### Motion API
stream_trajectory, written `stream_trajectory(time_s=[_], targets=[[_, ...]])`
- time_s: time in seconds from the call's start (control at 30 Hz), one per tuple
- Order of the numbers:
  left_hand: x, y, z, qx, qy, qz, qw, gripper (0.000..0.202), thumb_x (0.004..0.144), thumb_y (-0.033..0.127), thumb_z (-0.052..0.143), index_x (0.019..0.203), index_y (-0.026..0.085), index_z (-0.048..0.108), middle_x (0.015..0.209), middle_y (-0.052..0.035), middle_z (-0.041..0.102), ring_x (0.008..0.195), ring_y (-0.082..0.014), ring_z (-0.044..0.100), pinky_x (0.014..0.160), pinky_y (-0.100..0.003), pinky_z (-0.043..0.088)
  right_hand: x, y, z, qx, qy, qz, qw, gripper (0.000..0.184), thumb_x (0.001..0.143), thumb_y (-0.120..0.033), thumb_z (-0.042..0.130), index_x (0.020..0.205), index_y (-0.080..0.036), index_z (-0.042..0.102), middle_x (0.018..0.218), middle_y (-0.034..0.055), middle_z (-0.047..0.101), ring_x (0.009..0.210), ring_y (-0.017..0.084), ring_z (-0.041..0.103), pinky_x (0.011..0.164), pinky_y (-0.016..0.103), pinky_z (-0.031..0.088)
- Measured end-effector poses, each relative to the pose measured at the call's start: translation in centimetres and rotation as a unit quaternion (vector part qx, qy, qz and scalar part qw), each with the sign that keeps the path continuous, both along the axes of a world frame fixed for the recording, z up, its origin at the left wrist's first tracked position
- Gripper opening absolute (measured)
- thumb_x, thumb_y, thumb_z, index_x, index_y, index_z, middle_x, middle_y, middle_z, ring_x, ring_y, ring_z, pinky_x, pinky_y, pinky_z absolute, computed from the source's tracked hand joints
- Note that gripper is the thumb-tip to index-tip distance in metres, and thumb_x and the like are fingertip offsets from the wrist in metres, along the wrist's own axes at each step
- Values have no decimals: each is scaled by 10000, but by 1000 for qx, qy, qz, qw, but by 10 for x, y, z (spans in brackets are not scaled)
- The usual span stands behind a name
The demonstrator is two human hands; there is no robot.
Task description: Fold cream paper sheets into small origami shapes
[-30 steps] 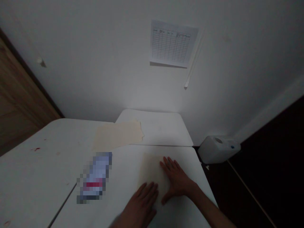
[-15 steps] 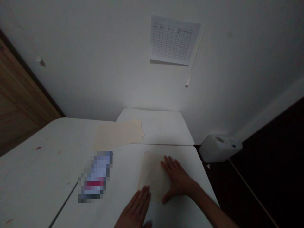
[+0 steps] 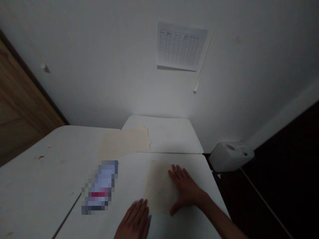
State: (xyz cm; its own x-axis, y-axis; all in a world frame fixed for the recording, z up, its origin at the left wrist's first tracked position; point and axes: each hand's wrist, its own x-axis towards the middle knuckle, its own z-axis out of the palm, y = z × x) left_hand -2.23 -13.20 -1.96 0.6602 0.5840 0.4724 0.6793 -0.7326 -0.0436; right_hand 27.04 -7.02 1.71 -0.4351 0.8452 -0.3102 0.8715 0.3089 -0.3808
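matt paper sheet [image 3: 159,186], smooth white table [image 3: 124,186]

Cream folder [image 3: 159,186]; white table [image 3: 37,186]; gridded wall sheet [image 3: 180,46].

Both hands [image 3: 185,189] flat, fingers spread

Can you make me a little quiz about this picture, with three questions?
1. True or false: the right hand lies flat on the cream sheet.
2. What hangs on the wall? A: a grid chart. B: a clock. C: a mirror.
3. Does the white container stand on the table or down on the floor?

Key: 1 true. 2 A. 3 on the floor.
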Motion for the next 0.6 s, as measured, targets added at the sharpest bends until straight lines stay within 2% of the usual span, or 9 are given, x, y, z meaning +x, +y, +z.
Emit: stream_trajectory(time_s=[0.07,0.17,0.33,0.43,0.6], targets=[[12,7,3,-19,-14,13,1000,340,905,267,478,1216,230,612,1319,-81,597,1196,-261,572,960,-383,524,0,0,0,2,0,0,1000,1426,436,-754,749,1523,-219,-4,1572,86,-153,1422,370,-141,1145,538,-69],[42,24,5,-49,-46,13,998,405,877,180,446,1263,202,566,1410,-111,503,1292,-272,476,975,-413,511,0,1,-2,7,-5,-1,1000,1430,434,-745,757,1523,-215,-1,1575,94,-136,1423,379,-124,1145,548,-54],[91,63,-5,-86,-43,56,994,473,897,164,391,1361,119,464,1460,-160,424,1364,-282,365,1051,-475,414,1,1,-4,10,-4,4,1000,1445,441,-760,744,1519,-191,-32,1574,96,-132,1425,368,-129,1150,538,-56],[99,75,-11,-85,-19,75,993,486,910,206,389,1381,99,445,1464,-166,415,1365,-290,361,1081,-492,360,2,1,-5,9,-3,9,1000,1450,449,-787,719,1514,-187,-60,1568,90,-153,1422,360,-148,1148,536,-73],[95,73,-12,-70,-1,75,995,529,925,272,388,1433,125,379,1485,-134,395,1379,-275,341,1099,-484,319,3,2,-8,14,-5,16,1000,1450,456,-813,696,1512,-181,-71,1564,102,-164,1420,371,-140,1147,537,-75]])
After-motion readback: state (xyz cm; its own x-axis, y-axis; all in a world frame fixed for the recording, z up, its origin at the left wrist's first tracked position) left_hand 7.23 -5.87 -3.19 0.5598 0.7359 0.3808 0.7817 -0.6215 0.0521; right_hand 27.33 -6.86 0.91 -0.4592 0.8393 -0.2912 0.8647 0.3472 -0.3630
